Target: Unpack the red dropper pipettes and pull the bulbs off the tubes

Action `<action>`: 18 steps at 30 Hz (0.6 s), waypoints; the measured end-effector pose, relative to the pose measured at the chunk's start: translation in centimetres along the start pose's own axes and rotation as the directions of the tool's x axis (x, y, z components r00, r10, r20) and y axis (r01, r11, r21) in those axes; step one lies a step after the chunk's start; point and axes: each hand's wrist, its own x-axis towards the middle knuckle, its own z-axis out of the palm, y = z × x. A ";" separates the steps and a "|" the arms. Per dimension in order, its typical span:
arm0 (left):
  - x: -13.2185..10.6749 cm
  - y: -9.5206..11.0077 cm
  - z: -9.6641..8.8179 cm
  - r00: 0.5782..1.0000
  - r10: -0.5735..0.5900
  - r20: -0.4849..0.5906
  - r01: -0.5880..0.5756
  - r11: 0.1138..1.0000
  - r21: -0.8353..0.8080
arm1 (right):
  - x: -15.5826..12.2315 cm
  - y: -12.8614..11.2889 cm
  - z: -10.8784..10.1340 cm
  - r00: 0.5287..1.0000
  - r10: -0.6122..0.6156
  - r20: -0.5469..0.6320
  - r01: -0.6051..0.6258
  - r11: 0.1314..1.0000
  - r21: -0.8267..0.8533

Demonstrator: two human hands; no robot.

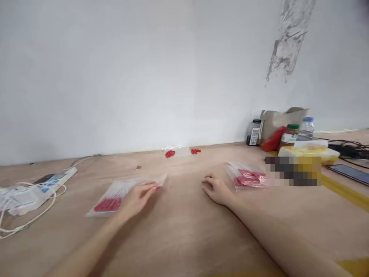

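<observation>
My left hand (137, 198) rests on the edge of a clear plastic bag (121, 194) that holds several red-handled sticks, its fingers stretched toward the bag's right end. My right hand (216, 189) lies on the bare wooden table (184, 231) with its fingers curled loosely, and I see nothing in it. Just right of that hand lies a second clear bag (246, 177) filled with red pieces. Small red pieces (170, 153) and another clear bag lie farther back by the wall.
A white power strip with cables (34, 190) sits at the left. At the back right stand a dark jar (254, 132), a brown bag (281, 119), a green-lidded jar (290, 136), a water bottle (307, 129), a tissue pack (309, 152) and a phone (350, 173).
</observation>
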 end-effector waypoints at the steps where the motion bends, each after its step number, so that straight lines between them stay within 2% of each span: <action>1: 0.9 0.8 1.7 1.000 0.020 0.000 -0.020 1.000 -0.006 | -0.2 -0.2 -0.2 1.000 -0.002 0.004 0.002 1.000 0.004; 5: 3.4 4.2 7.8 0.992 0.120 -0.031 -0.121 0.992 -0.031 | -0.7 -0.8 -0.8 0.998 -0.063 -0.015 0.063 0.998 0.019; 8: 4.1 6.0 10.6 0.982 0.176 -0.070 -0.179 0.983 -0.042 | -0.8 -1.0 -0.9 0.991 -0.123 -0.049 0.124 0.992 0.019; 11: 3.8 6.1 11.1 0.976 0.205 -0.077 -0.210 0.976 -0.057 | -0.7 -0.9 -0.7 0.990 -0.137 -0.016 0.137 0.990 -0.021; 18: 2.5 3.4 9.3 0.931 0.352 -0.093 -0.357 0.933 -0.038 | -0.6 -1.3 -0.7 0.970 -0.240 0.034 0.242 0.943 -0.231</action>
